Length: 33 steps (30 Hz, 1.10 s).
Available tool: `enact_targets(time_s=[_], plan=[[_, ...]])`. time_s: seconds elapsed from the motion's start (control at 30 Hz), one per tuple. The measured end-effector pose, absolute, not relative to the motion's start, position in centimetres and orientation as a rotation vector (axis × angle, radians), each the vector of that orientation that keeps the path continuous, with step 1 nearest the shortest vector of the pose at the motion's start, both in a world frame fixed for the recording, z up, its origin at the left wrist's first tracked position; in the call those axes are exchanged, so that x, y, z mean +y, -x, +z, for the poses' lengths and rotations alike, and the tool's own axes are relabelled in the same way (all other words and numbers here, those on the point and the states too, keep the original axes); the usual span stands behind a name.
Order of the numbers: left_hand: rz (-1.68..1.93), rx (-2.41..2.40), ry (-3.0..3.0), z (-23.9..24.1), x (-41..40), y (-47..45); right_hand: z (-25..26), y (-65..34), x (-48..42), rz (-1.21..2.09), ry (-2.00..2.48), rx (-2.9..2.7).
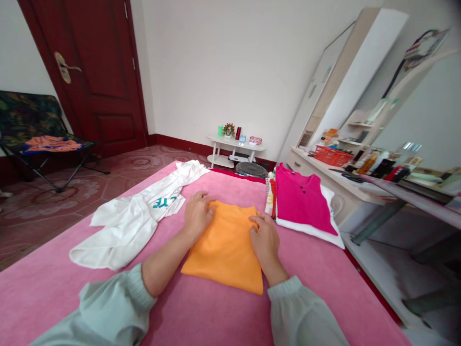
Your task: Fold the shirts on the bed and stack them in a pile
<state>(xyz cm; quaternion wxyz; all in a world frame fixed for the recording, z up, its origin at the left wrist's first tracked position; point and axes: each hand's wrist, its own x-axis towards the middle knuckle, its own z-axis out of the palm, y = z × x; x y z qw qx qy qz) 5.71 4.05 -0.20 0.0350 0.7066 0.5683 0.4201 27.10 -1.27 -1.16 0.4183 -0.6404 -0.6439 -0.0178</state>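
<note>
On the cover (201, 317), a shirt (226, 245) lies between a second garment (129, 221), left, and a clothes stack (306, 202), right.

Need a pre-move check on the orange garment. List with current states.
1. Left grip at the orange garment's far left corner: ok.
2. Right grip at its right edge, near the far corner: ok.
3. Cloth firmly pinched: cannot tell.
4. Orange garment lying smooth: mostly ok, slight wrinkles.
5. White garment apart from it: ok, crumpled to the left.
6. Clothes stack apart from it: ok, to the right.
</note>
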Motion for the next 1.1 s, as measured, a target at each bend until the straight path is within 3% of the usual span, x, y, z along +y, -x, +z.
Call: enact_targets(time_s=[0.13,0.33,0.6,1.1], plan=[[0.897,1.64,-2.444,1.9,1.0,-8.3,0.0,-25.2,-2.2,-0.157,1.497,-1.765],[0.436,1.615,-2.534,-0.9,-0.2,-10.0,-1.9,-24.5,-1.3,0.205,1.562,-2.246],[0.427,1.737,-2.491,-2.5,1.4,-9.3,-2.2,-25.2,-0.4,0.079,1.98,-2.13],[0.333,1.653,-2.654,-2.1,-3.5,-6.9,-1.3,-25.3,-7.0,0.046,2.068,-2.164]])
